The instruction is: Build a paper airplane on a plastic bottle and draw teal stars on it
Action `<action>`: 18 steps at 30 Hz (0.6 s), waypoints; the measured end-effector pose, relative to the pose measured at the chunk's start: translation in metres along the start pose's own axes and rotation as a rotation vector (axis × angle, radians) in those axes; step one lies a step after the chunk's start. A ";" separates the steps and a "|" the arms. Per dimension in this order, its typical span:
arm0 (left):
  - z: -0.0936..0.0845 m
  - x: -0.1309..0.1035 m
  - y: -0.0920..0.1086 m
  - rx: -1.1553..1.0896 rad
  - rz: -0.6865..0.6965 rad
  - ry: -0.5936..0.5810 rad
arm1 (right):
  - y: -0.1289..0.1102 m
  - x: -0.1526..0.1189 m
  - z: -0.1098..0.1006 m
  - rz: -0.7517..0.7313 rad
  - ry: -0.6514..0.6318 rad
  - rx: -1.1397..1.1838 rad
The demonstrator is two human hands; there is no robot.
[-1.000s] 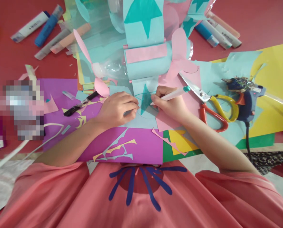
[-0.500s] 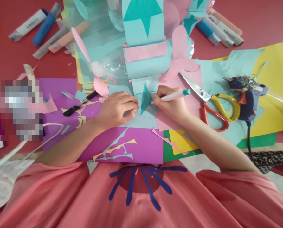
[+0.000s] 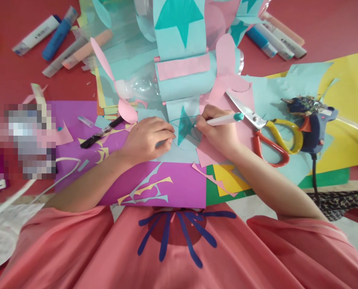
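Observation:
My right hand (image 3: 219, 128) is closed around a white marker (image 3: 223, 120) with a teal end, its tip at the right of a teal star (image 3: 184, 126). The star is partly coloured in, on a light blue paper strip (image 3: 174, 107). My left hand (image 3: 150, 138) rests on the paper's left side, fingers bent and slightly apart, holding nothing that shows. Just beyond the hands lies a plastic bottle (image 3: 142, 84) wrapped in light blue paper, with a pink strip (image 3: 185, 67) on it and pink propeller-like paper blades (image 3: 127, 110) at its cap.
Scissors (image 3: 258, 120) with red and yellow handles lie to the right, beside a blue glue gun (image 3: 314, 128). A black pen (image 3: 102, 132) lies left, among paper scraps on purple paper (image 3: 185, 184). Several markers (image 3: 60, 34) sit at the far left, others (image 3: 278, 38) far right.
My right hand and the marker have shifted slightly to the right, the tip moving away from the star's middle. My left hand stays in place.

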State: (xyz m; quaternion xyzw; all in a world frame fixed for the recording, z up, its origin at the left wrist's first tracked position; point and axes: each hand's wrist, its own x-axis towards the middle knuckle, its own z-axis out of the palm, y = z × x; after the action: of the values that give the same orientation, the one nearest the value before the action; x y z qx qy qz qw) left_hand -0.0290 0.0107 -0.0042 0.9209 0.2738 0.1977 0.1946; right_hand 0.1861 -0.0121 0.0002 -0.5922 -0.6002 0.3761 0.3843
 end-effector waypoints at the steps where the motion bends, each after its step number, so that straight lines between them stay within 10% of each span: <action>1: 0.000 0.000 0.000 -0.002 0.000 0.000 | 0.000 0.000 0.000 0.013 0.003 0.027; 18: -0.001 0.001 0.001 0.000 0.008 0.003 | -0.002 0.001 -0.002 0.045 -0.117 -0.007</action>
State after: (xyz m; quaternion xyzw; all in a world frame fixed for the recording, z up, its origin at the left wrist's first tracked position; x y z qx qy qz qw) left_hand -0.0283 0.0110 -0.0026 0.9217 0.2704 0.2000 0.1933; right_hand 0.1872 -0.0107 0.0027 -0.5838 -0.6096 0.4164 0.3379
